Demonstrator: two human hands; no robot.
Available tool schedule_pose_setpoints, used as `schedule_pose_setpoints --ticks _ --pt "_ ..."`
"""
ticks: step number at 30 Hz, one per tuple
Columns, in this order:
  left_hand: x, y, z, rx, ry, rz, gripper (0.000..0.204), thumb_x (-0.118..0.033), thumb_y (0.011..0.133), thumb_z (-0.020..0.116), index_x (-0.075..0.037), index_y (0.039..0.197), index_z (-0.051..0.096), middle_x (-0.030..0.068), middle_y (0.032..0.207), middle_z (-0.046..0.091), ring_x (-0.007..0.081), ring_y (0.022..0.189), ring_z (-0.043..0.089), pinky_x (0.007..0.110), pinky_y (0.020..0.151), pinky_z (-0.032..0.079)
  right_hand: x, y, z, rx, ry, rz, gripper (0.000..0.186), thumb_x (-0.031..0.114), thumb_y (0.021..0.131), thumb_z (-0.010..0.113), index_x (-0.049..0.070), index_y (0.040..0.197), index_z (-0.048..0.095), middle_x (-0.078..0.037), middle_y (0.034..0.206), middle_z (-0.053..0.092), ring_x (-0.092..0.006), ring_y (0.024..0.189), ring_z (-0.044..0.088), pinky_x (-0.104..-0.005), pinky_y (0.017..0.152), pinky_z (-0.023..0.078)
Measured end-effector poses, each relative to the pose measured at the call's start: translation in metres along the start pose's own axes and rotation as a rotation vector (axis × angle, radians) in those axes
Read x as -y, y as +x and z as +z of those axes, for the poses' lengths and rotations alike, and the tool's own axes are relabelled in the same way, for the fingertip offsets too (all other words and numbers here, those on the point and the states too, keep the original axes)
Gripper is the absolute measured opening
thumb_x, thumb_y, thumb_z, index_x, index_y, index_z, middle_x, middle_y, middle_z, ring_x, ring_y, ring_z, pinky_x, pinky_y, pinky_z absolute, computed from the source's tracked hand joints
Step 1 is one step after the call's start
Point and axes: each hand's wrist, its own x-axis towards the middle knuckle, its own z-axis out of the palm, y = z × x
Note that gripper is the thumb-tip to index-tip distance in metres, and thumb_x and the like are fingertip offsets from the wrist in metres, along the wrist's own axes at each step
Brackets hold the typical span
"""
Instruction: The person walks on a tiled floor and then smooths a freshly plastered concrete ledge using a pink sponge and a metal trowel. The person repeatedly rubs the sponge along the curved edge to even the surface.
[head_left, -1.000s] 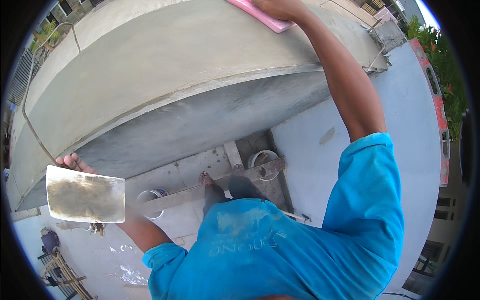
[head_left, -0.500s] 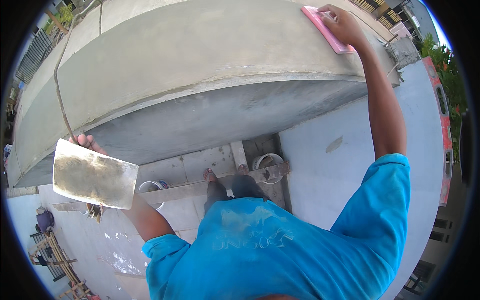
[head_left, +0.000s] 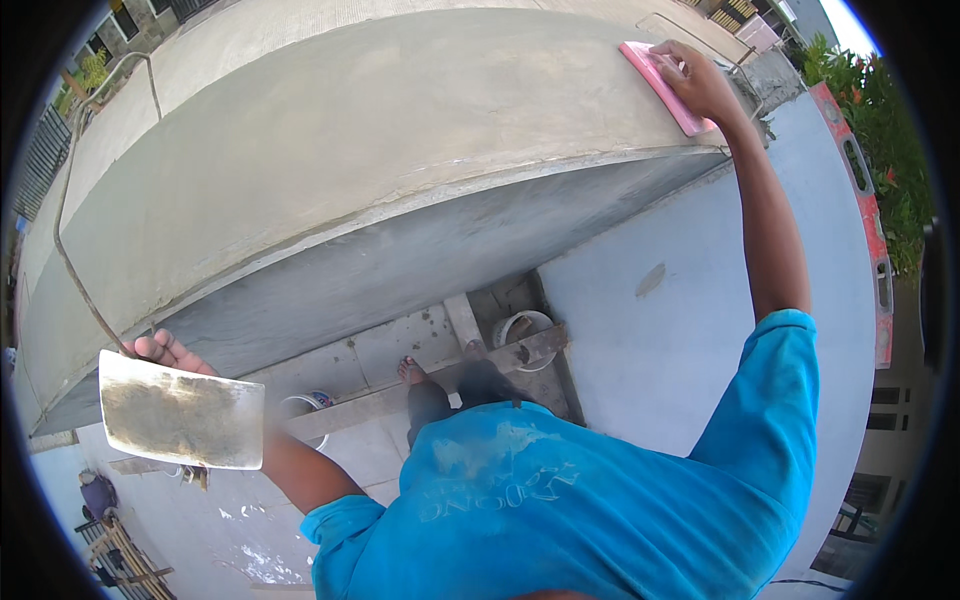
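Note:
My left hand (head_left: 170,350) holds a white rectangular board (head_left: 180,410) smeared with grey-brown mortar; the board hides the palm, and my curled fingers show above it beside a bent metal rod (head_left: 75,260). At upper right, my right hand (head_left: 700,80) grips a pink rectangular float (head_left: 640,62) laid against the grey plastered band (head_left: 380,115) near its right end. Below that band runs a sharp edge with a shaded grey face (head_left: 380,240) beneath.
My feet (head_left: 410,370) are by a plank (head_left: 540,345) below, with a white bucket (head_left: 515,330) beside it. A pale blue wall (head_left: 650,340) rises at right, where a red level (head_left: 850,170) stands near plants (head_left: 860,90). Bamboo poles (head_left: 125,550) lie lower left.
My right hand and the pink float have moved rightward and down along the plastered band. My left hand with the board rose slightly, then dropped again as the view shifted.

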Motion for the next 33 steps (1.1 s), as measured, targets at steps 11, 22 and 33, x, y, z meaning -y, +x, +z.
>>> schedule_pose_setpoints --ticks 11,22,33 --pt "-0.038 0.008 -0.008 -0.085 0.311 -0.007 0.049 -0.035 0.098 0.060 0.005 0.125 0.064 0.0229 0.126 0.068 0.0321 0.112 0.066 0.048 0.100 0.046 0.182 -0.050 0.007 0.131 0.284 -0.421 0.028 0.019 0.093 0.060 0.010 0.118 0.071 -0.016 0.104 0.067 -0.0327 0.103 0.065 -0.0422 0.091 0.052" --pt "-0.006 0.014 0.000 -0.213 0.442 0.072 0.050 -0.031 0.102 0.055 0.011 0.131 0.056 0.0240 0.118 0.065 0.0315 0.101 0.064 0.048 0.100 0.046 -0.012 0.044 0.032 -0.192 0.086 0.195 0.025 0.023 0.087 0.061 0.009 0.103 0.075 -0.025 0.103 0.074 -0.0416 0.101 0.069 -0.0491 0.090 0.054" --pt "-0.014 0.015 -0.016 -0.391 0.832 0.153 0.053 -0.031 0.103 0.051 0.013 0.134 0.051 0.0242 0.107 0.066 0.0312 0.105 0.061 0.049 0.103 0.046 -0.007 -0.034 0.004 -0.088 0.040 0.227 0.032 0.027 0.088 0.062 0.011 0.113 0.072 -0.016 0.099 0.074 -0.0329 0.099 0.070 -0.0450 0.086 0.055"
